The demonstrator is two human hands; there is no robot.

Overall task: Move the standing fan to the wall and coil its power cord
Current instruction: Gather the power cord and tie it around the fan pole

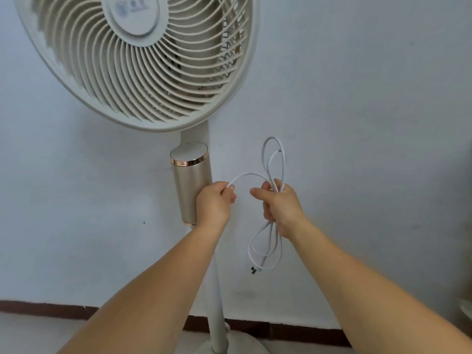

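The cream standing fan [143, 65] stands upright close against the pale wall [357, 123], its round base [237, 344] at the skirting. A gold cylinder [190, 180] sits on its pole below the grille. My right hand [279, 206] grips a bundle of looped white power cord [274, 159]; loops stick out above and hang below the fist, and the plug [255, 270] dangles at the bottom. One strand arcs left into my left hand [214, 203], which is closed around it in front of the cylinder.
A dark brown skirting strip [48, 309] runs along the foot of the wall above a light floor [30, 333]. A pale object [466, 310] shows partly at the right edge.
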